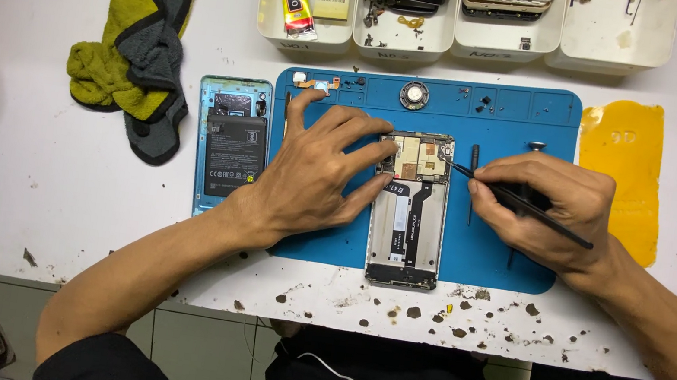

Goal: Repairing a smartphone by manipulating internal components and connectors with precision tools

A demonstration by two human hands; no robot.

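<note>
1. Two hands work over one opened phone (409, 212), which lies on the blue mat (522, 118) with its long axis running away from the person.
2. The left hand (315, 169) presses spread fingers (374, 188) against the phone's upper left edge, grasping nothing.
3. The right hand (541, 206) pinches a thin black tool (520, 203), its tip on the board near the top right corner.
4. The white tabletop (9, 173) is stained; parts trays (402, 37) sit beyond.
</note>
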